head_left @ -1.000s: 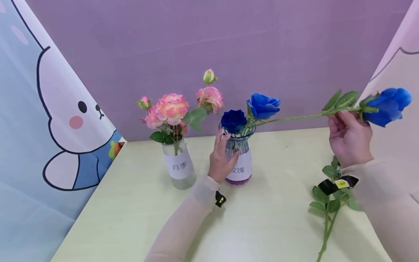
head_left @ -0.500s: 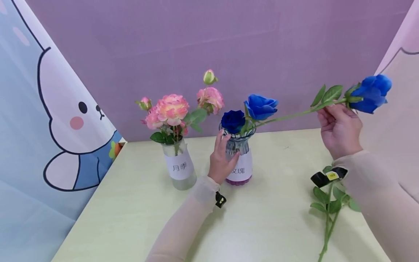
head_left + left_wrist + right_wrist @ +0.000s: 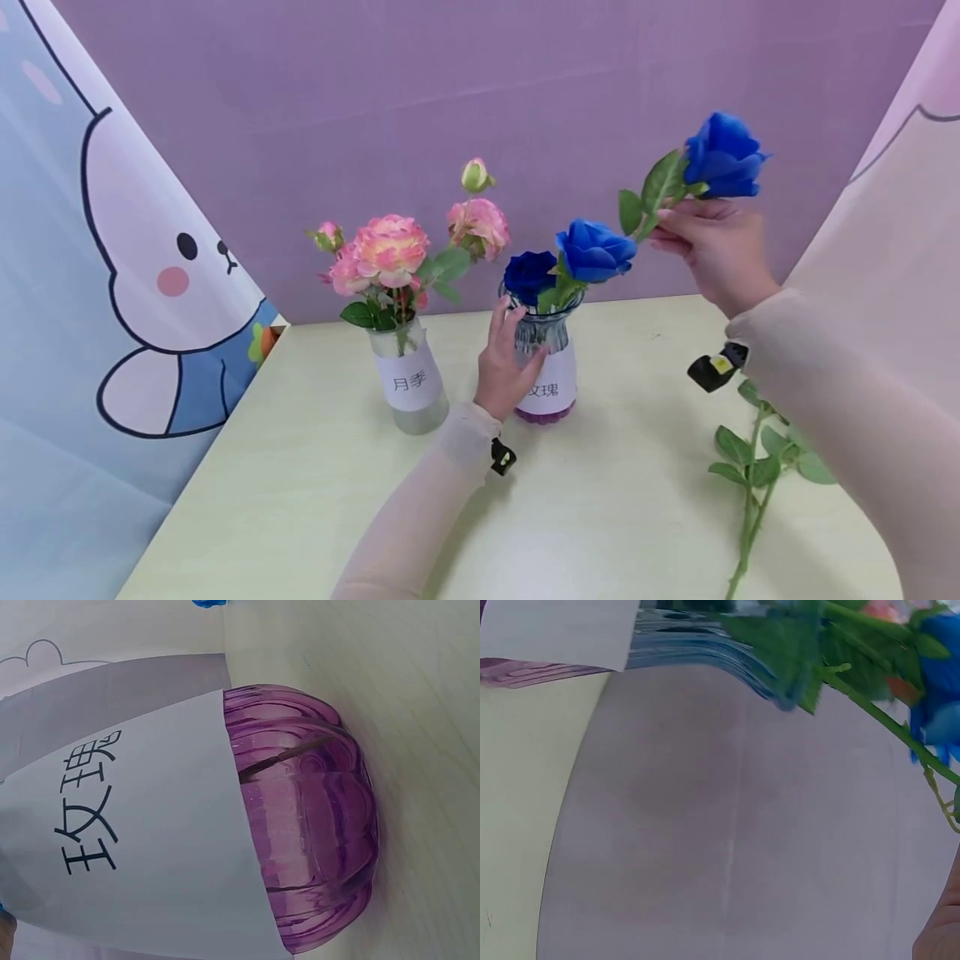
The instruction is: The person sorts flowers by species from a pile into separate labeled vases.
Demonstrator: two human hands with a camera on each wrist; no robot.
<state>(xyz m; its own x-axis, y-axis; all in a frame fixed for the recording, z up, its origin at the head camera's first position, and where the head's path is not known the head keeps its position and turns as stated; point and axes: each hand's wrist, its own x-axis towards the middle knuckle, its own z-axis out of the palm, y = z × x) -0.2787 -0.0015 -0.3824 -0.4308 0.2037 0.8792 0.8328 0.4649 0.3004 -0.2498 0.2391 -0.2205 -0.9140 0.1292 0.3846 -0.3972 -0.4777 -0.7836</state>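
My right hand (image 3: 716,250) pinches a blue rose (image 3: 724,158) just below its bloom in the head view. Its stem (image 3: 889,724) slants down into the mouth of a ribbed glass vase (image 3: 545,408), as the right wrist view shows. This vase has a blue-tinted neck, a purple base and a white paper label (image 3: 157,825) with two black characters. A dark blue rose (image 3: 530,277) and a brighter blue rose (image 3: 596,251) stand in it. My left hand (image 3: 507,371) holds the vase's left side, fingers by the rim and thumb across the front; the left wrist view hides most of it.
Left of the blue roses stands a frosted vase (image 3: 420,417) with a labelled front and pink flowers (image 3: 390,250). Leafy green stems (image 3: 750,500) lie on the table (image 3: 600,517) at the right, partly behind my right forearm. A purple backdrop (image 3: 337,108) rises behind.
My right hand has moved left and the rose has tilted more upright over the vase. The brighter blue rose in the vase has shifted slightly left and down. My left hand stays on the vase.
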